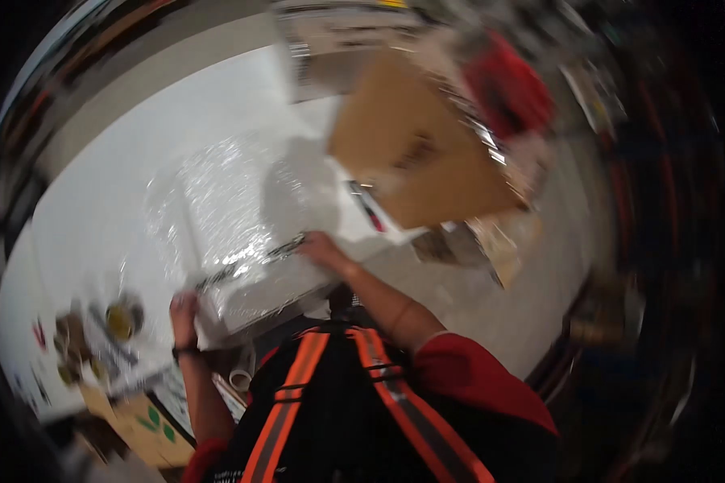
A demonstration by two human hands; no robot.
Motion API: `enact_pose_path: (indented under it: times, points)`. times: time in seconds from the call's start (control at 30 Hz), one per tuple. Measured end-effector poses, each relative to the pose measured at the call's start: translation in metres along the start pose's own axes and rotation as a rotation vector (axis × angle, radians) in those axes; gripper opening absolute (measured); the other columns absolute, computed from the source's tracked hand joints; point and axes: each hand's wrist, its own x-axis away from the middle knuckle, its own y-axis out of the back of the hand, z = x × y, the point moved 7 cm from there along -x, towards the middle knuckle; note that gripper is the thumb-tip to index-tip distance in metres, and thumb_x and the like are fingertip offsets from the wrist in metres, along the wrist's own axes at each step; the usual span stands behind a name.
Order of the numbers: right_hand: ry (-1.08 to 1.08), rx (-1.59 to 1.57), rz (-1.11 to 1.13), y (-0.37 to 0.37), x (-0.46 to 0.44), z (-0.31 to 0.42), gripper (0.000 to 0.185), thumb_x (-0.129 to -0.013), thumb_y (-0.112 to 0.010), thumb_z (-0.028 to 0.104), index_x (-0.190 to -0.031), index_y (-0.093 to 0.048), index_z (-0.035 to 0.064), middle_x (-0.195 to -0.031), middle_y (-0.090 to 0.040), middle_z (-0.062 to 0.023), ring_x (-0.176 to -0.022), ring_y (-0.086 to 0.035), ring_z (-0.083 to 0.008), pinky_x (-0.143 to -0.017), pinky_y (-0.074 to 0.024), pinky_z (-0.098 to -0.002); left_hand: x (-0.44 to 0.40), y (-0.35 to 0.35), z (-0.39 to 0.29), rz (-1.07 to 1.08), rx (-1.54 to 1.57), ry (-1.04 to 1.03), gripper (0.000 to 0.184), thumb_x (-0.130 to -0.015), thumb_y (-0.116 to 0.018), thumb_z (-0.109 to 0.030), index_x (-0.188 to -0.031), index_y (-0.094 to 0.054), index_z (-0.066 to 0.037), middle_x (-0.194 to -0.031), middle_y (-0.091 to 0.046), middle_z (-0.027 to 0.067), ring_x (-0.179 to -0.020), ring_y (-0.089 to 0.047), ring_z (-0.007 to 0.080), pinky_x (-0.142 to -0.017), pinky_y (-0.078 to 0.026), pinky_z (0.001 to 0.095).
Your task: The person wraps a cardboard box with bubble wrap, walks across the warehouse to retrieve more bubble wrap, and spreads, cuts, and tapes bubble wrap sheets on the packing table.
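A sheet of clear, shiny plastic wrap [234, 193] lies spread over the white table [97, 201] in front of me. My left hand [184, 312] is closed at the near left corner of the wrap. Closed around its near edge farther right is my right hand [322, 251]. Between the two hands the edge runs as a dark, glinting line. Motion blur softens the fingertips, and the wrap's exact kind, bubbled or plain, is hard to make out.
A brown cardboard sheet or box [419, 145] stands at the right, with a red item [507, 84] behind it. A dark and pink marker-like object [366, 208] lies beside the cardboard. Tape rolls [123, 319] sit at the left. A printed carton [149, 427] is below the table's near left edge.
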Motion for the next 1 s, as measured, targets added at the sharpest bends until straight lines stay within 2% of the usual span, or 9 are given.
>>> enact_pose_path:
  times: [0.03, 0.1, 0.23, 0.27, 0.37, 0.57, 0.7, 0.83, 1.0]
  points:
    - [0.063, -0.155, -0.067, 0.011, 0.033, 0.007, 0.033, -0.071, -0.062, 0.026, -0.090, -0.060, -0.0015, -0.074, -0.063, -0.0157, -0.069, -0.059, -0.0241, -0.065, -0.0461, -0.0368, 0.026, -0.012, -0.041, -0.048, 0.338, 0.214, 0.020, -0.088, -0.052, -0.026, -0.079, -0.056, -0.008, -0.074, -0.055, 0.0013, -0.067, -0.051, 0.0094, -0.060, -0.041, 0.0262]
    - [0.240, 0.068, -0.038, 0.039, 0.087, 0.012, 0.032, -0.071, -0.062, 0.025, -0.086, -0.058, -0.0032, -0.071, -0.062, -0.0134, -0.066, -0.058, -0.0193, -0.061, -0.0464, -0.0345, 0.059, -0.044, -0.050, 0.183, 0.421, 0.166, 0.019, -0.087, -0.053, -0.023, -0.077, -0.054, -0.007, -0.069, -0.055, 0.0011, -0.064, -0.051, 0.0089, -0.060, -0.042, 0.0254]
    - [0.016, -0.442, 0.133, 0.097, 0.203, -0.089, 0.020, -0.078, -0.060, 0.019, -0.084, -0.056, 0.0010, -0.074, -0.060, -0.0047, -0.068, -0.056, -0.0124, -0.058, -0.0461, -0.0293, 0.106, -0.143, -0.126, 0.527, 0.413, 0.105, 0.013, -0.084, -0.056, -0.016, -0.078, -0.056, -0.004, -0.067, -0.054, 0.0010, -0.062, -0.052, 0.0097, -0.059, -0.042, 0.0245]
    - [0.123, -0.552, 0.019, 0.122, 0.238, -0.113, 0.015, -0.080, -0.060, 0.016, -0.085, -0.055, 0.0030, -0.069, -0.057, -0.0028, -0.064, -0.057, -0.0152, -0.059, -0.0467, -0.0289, 0.116, -0.176, -0.147, 0.661, 0.390, 0.062, 0.010, -0.083, -0.055, -0.013, -0.079, -0.057, -0.003, -0.065, -0.053, 0.0001, -0.061, -0.052, 0.0095, -0.059, -0.042, 0.0242]
    - [-0.150, -0.787, -0.222, 0.177, 0.344, -0.221, 0.014, -0.080, -0.059, 0.018, -0.085, -0.051, 0.0079, -0.070, -0.049, 0.0014, -0.063, -0.048, -0.0080, -0.055, -0.0441, -0.0272, 0.144, -0.267, -0.203, 0.720, 0.301, 0.224, 0.012, -0.083, -0.058, -0.014, -0.083, -0.060, -0.001, -0.065, -0.055, 0.0002, -0.061, -0.053, 0.0096, -0.058, -0.042, 0.0235]
    - [-0.289, -1.102, -0.701, 0.212, 0.574, -0.397, 0.006, -0.079, -0.054, 0.010, -0.079, -0.049, 0.0074, -0.056, -0.045, 0.0005, -0.044, -0.040, -0.0088, -0.039, -0.0314, -0.0234, 0.200, -0.465, -0.309, 1.261, -0.007, -0.032, 0.020, -0.087, -0.059, -0.020, -0.093, -0.061, -0.001, -0.076, -0.060, 0.0022, -0.066, -0.056, 0.0092, -0.061, -0.046, 0.0249]
    - [-0.397, -1.252, -1.065, 0.178, 0.707, -0.463, 0.015, -0.080, -0.054, 0.013, -0.068, -0.047, 0.0104, -0.052, -0.040, 0.0019, -0.039, -0.035, -0.0086, -0.035, -0.0261, -0.0241, 0.198, -0.578, -0.348, 1.316, 0.042, -0.269, 0.021, -0.087, -0.059, -0.018, -0.100, -0.059, -0.001, -0.082, -0.060, 0.0038, -0.066, -0.058, 0.0117, -0.059, -0.047, 0.0259]
    - [-0.448, -1.543, -1.298, 0.103, 0.778, -0.532, 0.017, -0.086, -0.054, 0.020, -0.098, -0.054, 0.0087, -0.053, -0.043, 0.0015, -0.037, -0.036, -0.0079, -0.033, -0.0298, -0.0223, 0.151, -0.687, -0.387, 1.058, -0.034, -0.466, 0.033, -0.083, -0.065, -0.024, -0.103, -0.057, -0.001, -0.091, -0.060, 0.0082, -0.082, -0.059, 0.0159, -0.071, -0.048, 0.0291]
    - [-0.453, -1.424, -1.494, 0.169, 0.811, -0.491, 0.040, -0.088, -0.050, 0.016, -0.126, -0.044, 0.0045, -0.055, -0.047, 0.0000, -0.039, -0.039, -0.0090, -0.035, -0.0319, -0.0228, 0.154, -0.816, -0.483, 0.659, -0.278, -0.876, 0.059, -0.069, -0.074, -0.030, -0.116, -0.052, -0.004, -0.117, -0.052, 0.0168, -0.111, -0.046, 0.0332, -0.094, -0.038, 0.0404]
